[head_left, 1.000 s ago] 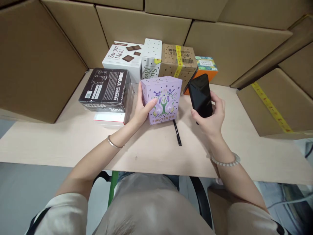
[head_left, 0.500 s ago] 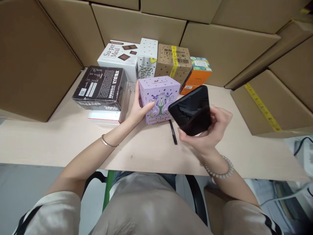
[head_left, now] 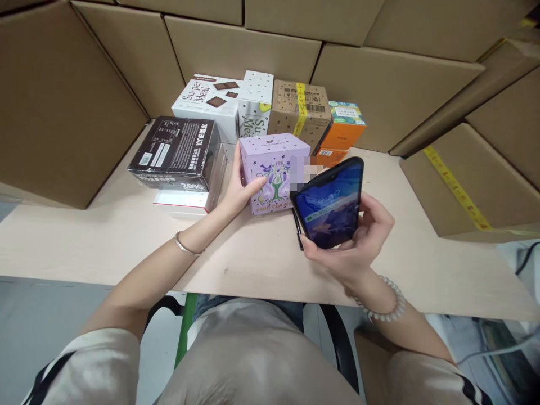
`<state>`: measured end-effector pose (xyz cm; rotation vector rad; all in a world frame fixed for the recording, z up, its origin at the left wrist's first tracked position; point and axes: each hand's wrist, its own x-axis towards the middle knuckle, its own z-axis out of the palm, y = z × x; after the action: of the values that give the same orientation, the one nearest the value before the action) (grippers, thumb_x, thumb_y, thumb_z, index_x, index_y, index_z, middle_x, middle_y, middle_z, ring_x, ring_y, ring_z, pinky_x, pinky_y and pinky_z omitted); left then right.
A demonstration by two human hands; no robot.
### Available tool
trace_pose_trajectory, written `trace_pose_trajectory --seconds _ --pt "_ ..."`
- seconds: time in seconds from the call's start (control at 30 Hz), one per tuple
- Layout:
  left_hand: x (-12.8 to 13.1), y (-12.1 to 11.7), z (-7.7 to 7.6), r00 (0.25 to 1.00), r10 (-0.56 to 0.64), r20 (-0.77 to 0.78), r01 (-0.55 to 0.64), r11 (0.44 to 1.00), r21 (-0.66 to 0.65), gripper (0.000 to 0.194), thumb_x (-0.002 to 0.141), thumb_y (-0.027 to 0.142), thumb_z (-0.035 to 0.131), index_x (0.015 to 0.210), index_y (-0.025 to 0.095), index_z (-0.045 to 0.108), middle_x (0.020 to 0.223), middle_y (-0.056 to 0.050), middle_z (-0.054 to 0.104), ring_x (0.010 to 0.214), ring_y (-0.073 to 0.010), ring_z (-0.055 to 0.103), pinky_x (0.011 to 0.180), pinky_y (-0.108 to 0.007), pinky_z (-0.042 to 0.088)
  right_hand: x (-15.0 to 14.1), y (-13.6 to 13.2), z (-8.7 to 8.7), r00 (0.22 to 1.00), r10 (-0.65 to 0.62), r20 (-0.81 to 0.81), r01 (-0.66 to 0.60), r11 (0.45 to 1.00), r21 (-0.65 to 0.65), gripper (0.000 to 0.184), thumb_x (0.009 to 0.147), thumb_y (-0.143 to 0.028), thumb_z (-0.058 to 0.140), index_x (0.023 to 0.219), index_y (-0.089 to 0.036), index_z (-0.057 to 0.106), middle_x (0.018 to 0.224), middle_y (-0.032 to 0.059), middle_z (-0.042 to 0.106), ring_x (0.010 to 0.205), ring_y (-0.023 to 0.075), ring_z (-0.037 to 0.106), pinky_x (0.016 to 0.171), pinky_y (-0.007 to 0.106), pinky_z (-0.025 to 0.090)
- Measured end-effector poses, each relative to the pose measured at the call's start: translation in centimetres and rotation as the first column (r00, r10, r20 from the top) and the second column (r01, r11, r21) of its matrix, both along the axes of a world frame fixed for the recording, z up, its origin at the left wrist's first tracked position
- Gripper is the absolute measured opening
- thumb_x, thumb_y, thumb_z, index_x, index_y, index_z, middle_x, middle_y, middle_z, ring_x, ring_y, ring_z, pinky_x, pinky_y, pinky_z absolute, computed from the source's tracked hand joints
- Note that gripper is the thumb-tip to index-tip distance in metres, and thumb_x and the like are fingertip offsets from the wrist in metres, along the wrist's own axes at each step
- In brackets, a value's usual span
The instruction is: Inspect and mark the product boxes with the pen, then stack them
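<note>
My left hand (head_left: pixel 241 188) grips the left side of a purple tea box (head_left: pixel 275 179), its thumb lying across the printed front. The box stands upright on the table. In my right hand (head_left: pixel 358 230) is a smartphone (head_left: pixel 331 205), tilted, with its lit lock screen facing me. The phone's left edge is close to the box's right side; I cannot tell whether they touch. A black pen (head_left: pixel 297 228) lies on the table, partly hidden behind the phone and my right thumb.
Behind the tea box stand white Su-per Meal boxes (head_left: pixel 211 107), a brown taped carton (head_left: pixel 300 109) and an orange box (head_left: pixel 346 132). A black box (head_left: pixel 175 152) rests on a white box (head_left: pixel 181 201) at left. Large cardboard cartons (head_left: pixel 244 48) wall the table (head_left: pixel 253 253).
The phone's screen has gone from dark to lit. My right hand has lowered the phone slightly and tilted it, so it now covers part of the pen. My left hand stays on the tea box.
</note>
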<state>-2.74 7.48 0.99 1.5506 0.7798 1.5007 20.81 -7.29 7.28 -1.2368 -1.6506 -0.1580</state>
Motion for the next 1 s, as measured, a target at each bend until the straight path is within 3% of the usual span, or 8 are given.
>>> trace_pose_trajectory --seconds 0.27,0.5,0.73,0.9,1.0 --pt "0.2 0.1 0.1 1.000 -0.010 0.028 0.011 1.000 -0.020 0.129 0.071 0.079 0.088 0.172 0.031 0.024 0.184 -0.016 0.030 0.174 -0.0405 0.020 0.144 -0.055 0.018 0.0 0.3 0.4 1.000 0.022 0.003 -0.022 0.999 0.045 0.088 0.077 -0.062 0.081 0.150 -0.031 0.043 0.125 0.0120 0.059 0.112 0.0364 0.066 0.086 0.057 0.064" --pt "0.1 0.0 0.1 0.999 -0.019 0.035 0.019 1.000 -0.003 0.118 0.076 0.075 0.087 0.171 0.039 0.027 0.186 -0.007 0.024 0.175 -0.0393 0.018 0.145 -0.055 0.019 0.2 0.6 0.8 0.995 0.082 0.052 -0.086 0.994 0.067 0.083 0.078 -0.048 0.081 0.151 -0.036 0.046 0.129 0.0099 0.062 0.113 0.0359 0.066 0.090 0.058 0.064" --pt "0.0 -0.1 -0.5 0.999 -0.047 0.015 0.046 0.999 0.015 0.125 0.076 0.076 0.087 0.172 0.036 0.017 0.184 -0.013 0.027 0.173 -0.0403 0.023 0.143 -0.055 0.021 1.0 2.0 -0.2 1.000 -0.009 0.003 0.009 0.989 -0.150 0.087 0.077 -0.054 0.079 0.153 -0.032 0.042 0.135 0.0138 0.058 0.128 0.0389 0.061 0.105 0.062 0.058" --pt "0.2 -1.0 -1.4 1.000 -0.014 -0.025 0.014 0.999 0.031 0.126 0.073 0.075 0.089 0.169 0.037 0.018 0.182 -0.013 0.027 0.174 -0.0428 0.017 0.143 -0.057 0.019 3.3 5.9 -2.1 0.979 -0.102 -0.174 0.049 0.958 -0.284 0.084 0.079 -0.057 0.077 0.151 -0.026 0.046 0.146 0.0155 0.056 0.142 0.0377 0.055 0.119 0.061 0.049" --pt "0.2 -1.3 -1.9 0.996 -0.017 -0.087 0.020 0.999 0.038 0.129 0.066 0.076 0.094 0.164 0.032 0.023 0.176 -0.018 0.031 0.171 -0.0447 0.022 0.142 -0.059 0.019 5.2 8.6 -3.8 0.930 -0.177 -0.323 0.034 0.914 -0.405 0.074 0.075 -0.054 0.077 0.139 -0.027 0.053 0.142 0.0142 0.060 0.137 0.0357 0.059 0.119 0.061 0.048"
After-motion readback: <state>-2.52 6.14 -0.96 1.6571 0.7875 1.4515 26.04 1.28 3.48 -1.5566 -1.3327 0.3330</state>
